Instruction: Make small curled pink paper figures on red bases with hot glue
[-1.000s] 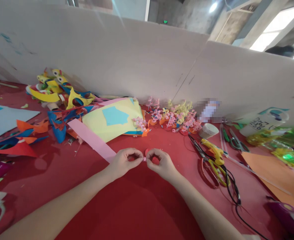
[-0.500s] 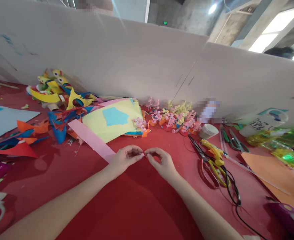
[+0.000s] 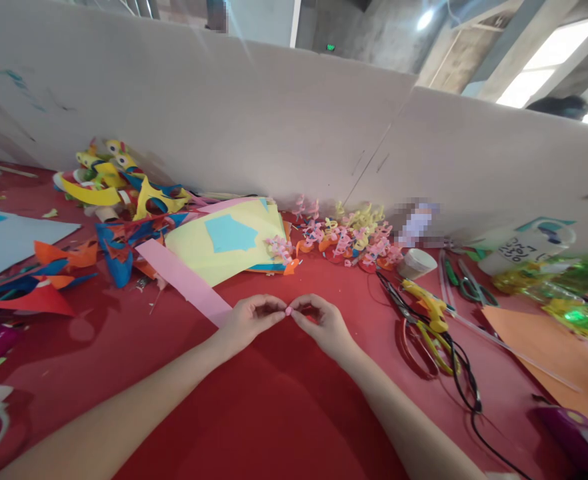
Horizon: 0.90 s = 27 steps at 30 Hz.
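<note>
My left hand [image 3: 248, 322] and my right hand [image 3: 324, 325] meet fingertip to fingertip over the red tabletop [image 3: 254, 407]. Both are closed in a pinch on a tiny pink paper piece [image 3: 289, 311] held between them. A long pink paper strip [image 3: 184, 280] lies just left of my left hand. Behind the hands sits a yellow sheet with a blue patch [image 3: 227, 241] and a cluster of small curled pink and yellow paper shapes [image 3: 351, 237].
Scissors and a yellow-handled tool with a black cord [image 3: 431, 323] lie to the right, beside a tape roll [image 3: 417, 262] and an orange sheet [image 3: 559, 350]. Coloured paper scraps [image 3: 114, 200] pile at the left. A white partition [image 3: 274, 113] closes off the back.
The hands stay together at the same spot; the fingers have shifted slightly around the small pink piece, which shows a little more between the fingertips.
</note>
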Each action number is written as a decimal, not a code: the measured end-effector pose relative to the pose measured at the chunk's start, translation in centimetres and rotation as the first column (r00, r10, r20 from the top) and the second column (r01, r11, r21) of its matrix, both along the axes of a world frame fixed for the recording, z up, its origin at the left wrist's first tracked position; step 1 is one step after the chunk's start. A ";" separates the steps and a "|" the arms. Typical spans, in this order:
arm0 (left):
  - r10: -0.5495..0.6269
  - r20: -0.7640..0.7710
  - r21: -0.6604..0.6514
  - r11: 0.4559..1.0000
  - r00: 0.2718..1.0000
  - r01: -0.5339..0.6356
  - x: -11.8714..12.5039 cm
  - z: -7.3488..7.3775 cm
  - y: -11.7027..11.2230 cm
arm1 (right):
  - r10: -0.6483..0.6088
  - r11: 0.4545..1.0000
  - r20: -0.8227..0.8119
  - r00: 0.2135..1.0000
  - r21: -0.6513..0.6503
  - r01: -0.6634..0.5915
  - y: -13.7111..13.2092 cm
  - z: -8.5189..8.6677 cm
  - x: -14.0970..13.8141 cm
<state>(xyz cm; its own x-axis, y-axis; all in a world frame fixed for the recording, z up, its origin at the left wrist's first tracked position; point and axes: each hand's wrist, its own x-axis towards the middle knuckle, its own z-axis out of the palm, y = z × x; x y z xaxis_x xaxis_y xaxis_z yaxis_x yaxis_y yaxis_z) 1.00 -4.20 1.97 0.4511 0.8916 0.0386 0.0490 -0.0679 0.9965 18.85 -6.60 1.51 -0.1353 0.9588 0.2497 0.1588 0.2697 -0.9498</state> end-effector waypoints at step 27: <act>0.080 0.006 0.130 0.988 0.997 -0.080 0.4 0.9 -1.0 | -0.012 0.999 -0.017 1.000 0.049 0.013 -0.6 1.1 -0.6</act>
